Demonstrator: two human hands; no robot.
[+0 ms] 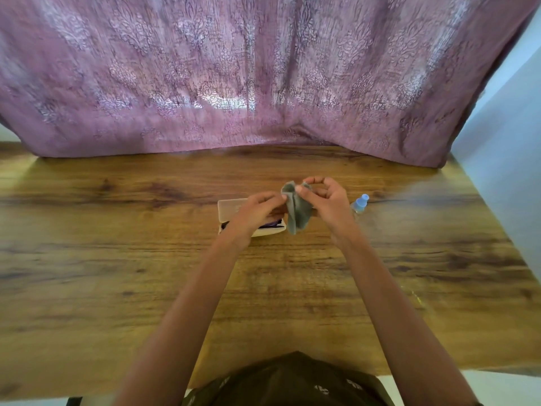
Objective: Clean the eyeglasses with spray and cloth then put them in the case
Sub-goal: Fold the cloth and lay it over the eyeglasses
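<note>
A grey cloth (297, 210) hangs between both hands above the wooden table (146, 259). My left hand (257, 210) pinches its left edge, and my right hand (328, 200) pinches its top edge. Below my left hand lies an open white case (231, 206); dark purple eyeglasses (270, 225) rest inside it, partly hidden by the hand and wrist. A small clear spray bottle (360, 204) with a blue cap stands to the right of my right hand.
A pink patterned curtain (263, 83) hangs along the table's far edge. A pale wall (512, 171) borders the right side. Bare wood stretches to the left and toward me.
</note>
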